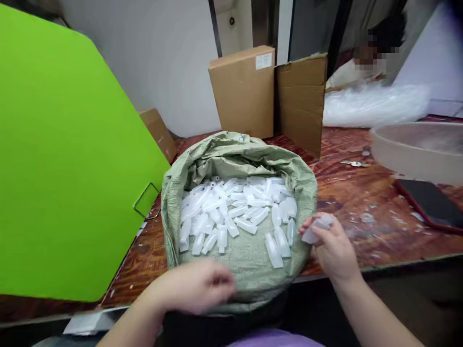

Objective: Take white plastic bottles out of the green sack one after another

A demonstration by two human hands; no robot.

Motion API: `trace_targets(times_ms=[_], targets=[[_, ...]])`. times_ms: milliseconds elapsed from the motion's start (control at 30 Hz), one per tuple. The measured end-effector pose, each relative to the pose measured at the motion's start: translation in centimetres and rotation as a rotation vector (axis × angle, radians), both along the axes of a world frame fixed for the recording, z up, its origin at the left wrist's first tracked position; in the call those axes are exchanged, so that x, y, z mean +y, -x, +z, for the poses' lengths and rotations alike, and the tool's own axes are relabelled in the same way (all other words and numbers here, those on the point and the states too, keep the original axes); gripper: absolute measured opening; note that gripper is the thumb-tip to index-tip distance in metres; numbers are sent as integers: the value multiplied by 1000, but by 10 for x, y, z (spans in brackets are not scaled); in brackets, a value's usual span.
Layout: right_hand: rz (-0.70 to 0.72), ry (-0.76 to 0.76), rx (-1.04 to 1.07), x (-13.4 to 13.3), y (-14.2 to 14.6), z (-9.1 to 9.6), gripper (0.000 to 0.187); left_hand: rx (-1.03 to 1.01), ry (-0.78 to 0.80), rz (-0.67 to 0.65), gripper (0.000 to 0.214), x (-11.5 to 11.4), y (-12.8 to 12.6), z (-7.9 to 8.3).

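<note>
A green woven sack (240, 270) with a rolled rim stands in front of me, holding a heap of small translucent white plastic tubes (231, 202). Several of these pieces (277, 246) lie apart from the heap, at the right side of the sack. My right hand (334, 246), just right of the sack's rim, is closed on a white plastic piece (317, 229) between thumb and fingers. Over the near edge of the sack is my left hand (200, 285), blurred by motion; its fingers are too smeared to tell whether they hold anything.
To the left rises a large bright green panel (72, 159) with a wire handle (146, 200). Cardboard boxes (246, 91) stand behind the sack. On the right of the wooden table are a translucent round tub (408, 149), a phone (434, 202) and keys (354, 164). Another person sits beyond plastic wrap (376, 106).
</note>
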State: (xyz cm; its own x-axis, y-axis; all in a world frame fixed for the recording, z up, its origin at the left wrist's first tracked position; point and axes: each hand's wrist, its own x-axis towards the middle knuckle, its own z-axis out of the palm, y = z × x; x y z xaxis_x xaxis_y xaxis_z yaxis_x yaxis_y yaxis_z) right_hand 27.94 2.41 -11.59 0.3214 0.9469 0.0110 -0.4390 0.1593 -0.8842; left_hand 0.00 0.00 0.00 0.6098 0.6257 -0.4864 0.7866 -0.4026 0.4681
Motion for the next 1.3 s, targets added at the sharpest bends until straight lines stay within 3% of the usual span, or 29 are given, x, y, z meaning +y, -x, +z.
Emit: trace_targets(times_ms=[67, 100, 200, 300, 433, 633, 733, 833, 900, 967, 1067, 1200, 1300], targets=[[13, 11, -37, -8, 7, -1, 29, 93, -306, 189, 28, 38, -46, -13], [22, 13, -54, -12, 9, -1, 28, 129, -387, 242, 33, 56, -66, -20], [57, 10, -96, -26, 11, -2, 27, 193, -471, 290, 40, 98, -113, -44], [85, 26, -133, -39, 3, -5, 26, 252, -476, 299, 38, 118, -132, -65], [75, 62, -200, -46, -6, -11, 29, 283, -474, 293, 35, 123, -131, -81], [108, 25, -305, -42, 2, -11, 26, 191, -514, 309, 31, 118, -124, -86], [104, 20, -295, -41, 8, -10, 27, 53, -517, 290, 42, 106, -120, -76], [124, -13, -250, -43, 12, -9, 27, -103, -481, 264, 55, 76, -110, -60], [131, -74, -266, -45, 17, -6, 24, -241, -367, 283, 43, 48, -100, -50], [141, -130, -306, -47, 25, -3, 21, -527, -57, 396, 19, 22, -90, -47], [191, -180, -377, -47, 40, 3, 20, -892, 277, 556, 21, -4, -74, -55], [359, -237, -426, -45, 60, 8, 18, -1131, 215, 673, 20, -14, -53, -72], [448, -222, -537, -44, 73, 7, 22, -1228, 304, 607, 18, -17, -40, -79]])
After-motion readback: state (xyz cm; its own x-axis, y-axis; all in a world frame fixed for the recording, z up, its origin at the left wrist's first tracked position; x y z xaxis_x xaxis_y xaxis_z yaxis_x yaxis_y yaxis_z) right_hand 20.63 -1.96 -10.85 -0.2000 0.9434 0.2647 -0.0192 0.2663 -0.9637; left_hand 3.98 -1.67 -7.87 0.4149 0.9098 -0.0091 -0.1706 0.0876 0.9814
